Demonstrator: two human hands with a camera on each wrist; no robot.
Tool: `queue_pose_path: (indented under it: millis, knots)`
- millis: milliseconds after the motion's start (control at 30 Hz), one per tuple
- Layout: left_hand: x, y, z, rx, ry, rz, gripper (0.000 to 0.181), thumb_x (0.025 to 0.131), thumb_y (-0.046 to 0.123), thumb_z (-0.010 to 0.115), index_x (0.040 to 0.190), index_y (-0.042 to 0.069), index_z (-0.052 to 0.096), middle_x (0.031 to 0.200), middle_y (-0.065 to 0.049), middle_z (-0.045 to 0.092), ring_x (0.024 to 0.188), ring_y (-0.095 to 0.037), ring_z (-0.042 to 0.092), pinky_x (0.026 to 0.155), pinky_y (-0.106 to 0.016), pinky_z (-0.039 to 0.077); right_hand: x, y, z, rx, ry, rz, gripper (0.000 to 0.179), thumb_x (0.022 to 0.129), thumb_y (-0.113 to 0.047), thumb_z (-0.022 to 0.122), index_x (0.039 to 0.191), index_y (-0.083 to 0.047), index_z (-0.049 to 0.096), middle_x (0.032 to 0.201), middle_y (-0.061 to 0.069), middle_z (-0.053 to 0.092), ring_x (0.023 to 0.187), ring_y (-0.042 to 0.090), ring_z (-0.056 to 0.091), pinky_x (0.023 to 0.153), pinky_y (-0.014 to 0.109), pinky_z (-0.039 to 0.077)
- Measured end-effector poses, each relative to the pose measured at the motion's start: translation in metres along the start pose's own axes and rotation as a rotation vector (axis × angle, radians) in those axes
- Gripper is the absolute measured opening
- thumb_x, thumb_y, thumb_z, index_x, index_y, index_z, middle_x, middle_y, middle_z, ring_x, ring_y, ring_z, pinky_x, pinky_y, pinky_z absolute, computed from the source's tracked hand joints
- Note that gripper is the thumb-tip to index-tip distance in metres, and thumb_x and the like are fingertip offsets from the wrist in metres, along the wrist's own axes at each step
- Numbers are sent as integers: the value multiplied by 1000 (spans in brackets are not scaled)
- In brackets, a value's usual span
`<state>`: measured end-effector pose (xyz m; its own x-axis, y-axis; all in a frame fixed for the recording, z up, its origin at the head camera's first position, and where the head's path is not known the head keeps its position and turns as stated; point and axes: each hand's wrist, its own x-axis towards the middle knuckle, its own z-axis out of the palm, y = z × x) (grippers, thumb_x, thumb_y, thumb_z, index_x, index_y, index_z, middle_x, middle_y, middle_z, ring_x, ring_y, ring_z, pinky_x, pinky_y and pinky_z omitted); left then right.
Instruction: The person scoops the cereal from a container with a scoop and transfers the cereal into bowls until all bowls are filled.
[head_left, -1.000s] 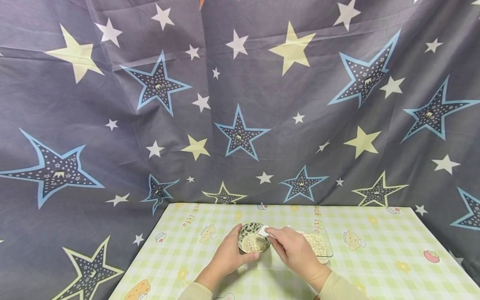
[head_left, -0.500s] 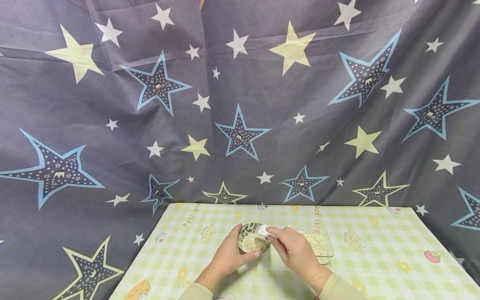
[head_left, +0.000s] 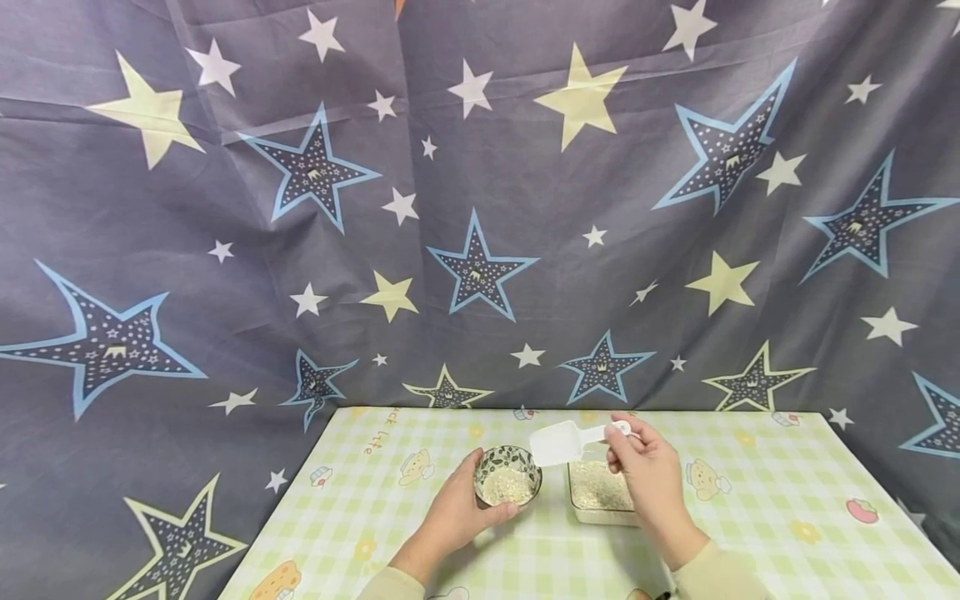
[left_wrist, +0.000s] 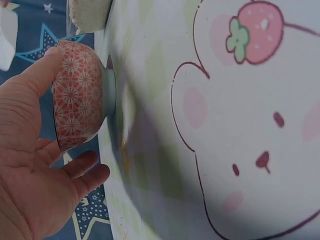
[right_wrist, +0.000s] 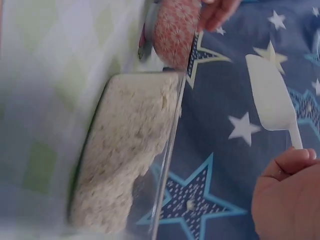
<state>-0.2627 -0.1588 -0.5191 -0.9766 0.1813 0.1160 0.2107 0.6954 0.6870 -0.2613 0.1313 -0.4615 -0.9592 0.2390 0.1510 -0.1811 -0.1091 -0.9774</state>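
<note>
In the head view, my left hand holds a small round bowl by its side, thumb near the front and fingers at the far left. Pale flakes like oats lie inside it. Its outside shows a red flower pattern in the left wrist view, where the bowl stands on its foot. With thumb and fingers, my right hand pinches the handle of a white scoop, raised between the bowl and a clear rectangular container. The right wrist view shows the scoop with no flakes on its visible face.
The container holds a deep heap of the same flakes, sloping lower at one end. A green checked cloth with cartoon prints covers the table. Behind the far edge hangs a dark star-patterned curtain.
My right hand has lifted the scoop out of the bowl and moved right, over the container. The scoop's blade now shows in full. My left hand stays on the bowl.
</note>
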Motion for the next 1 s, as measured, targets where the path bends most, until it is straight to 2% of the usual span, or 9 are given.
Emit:
queue_pose_path:
  millis: [67,167,233,333,433,533,700,833,1000]
  knots:
    - [0,0,0,0,2,0,118,81,54,91,164,-4,31,164,-31,44,150,-51,46,124,-66,40,2,-2,-10,74,11,76,27,104,-12,71,129,-6,65,76,-10,76,64,2,62,58,16,56]
    - [0,0,-1,7,3,0,118,80,55,91,164,-4,31,163,-31,45,149,-52,47,124,-67,40,4,-4,-26,135,21,130,18,104,-11,71,121,-14,66,79,-8,77,65,0,62,58,14,55]
    - [1,0,-1,15,4,0,118,80,55,91,164,-3,32,162,-31,46,148,-52,48,123,-67,41,5,-5,-37,145,28,141,13,104,-12,71,113,-21,68,79,-8,78,65,0,61,58,14,55]
    - [1,0,-2,33,0,1,118,79,55,92,163,-3,33,160,-31,48,145,-53,50,120,-69,43,5,-5,-55,134,44,143,17,104,-12,71,104,-29,71,80,-9,79,64,0,62,58,14,56]
    - [2,3,-3,60,-8,10,117,79,54,92,164,-3,33,160,-30,49,145,-51,50,119,-68,45,5,-4,-72,107,62,136,18,103,-14,72,100,-32,72,80,-9,79,64,0,62,58,15,57]
    - [3,9,-3,94,-12,42,115,80,53,92,163,-2,35,160,-27,49,147,-48,47,122,-66,43,6,-1,-85,52,84,120,13,102,-17,74,103,-30,71,78,-9,79,63,1,62,57,15,56]
    - [9,25,3,126,-37,107,110,82,55,89,164,3,37,164,-22,48,156,-45,39,127,-65,36,6,3,-100,-114,110,87,12,103,-22,74,113,-25,69,73,-12,75,61,3,62,55,18,55]
    - [16,41,13,161,-73,146,108,84,58,86,166,8,36,168,-15,46,160,-41,33,128,-65,36,3,4,-106,-263,109,47,27,104,-29,72,126,-14,66,74,-13,76,61,6,64,55,19,55]
    - [25,66,26,224,-95,181,110,82,61,87,166,10,37,169,-10,46,161,-38,34,128,-62,37,2,4,-108,-415,95,-56,41,106,-30,70,135,-2,64,75,-10,77,62,7,65,52,19,53]
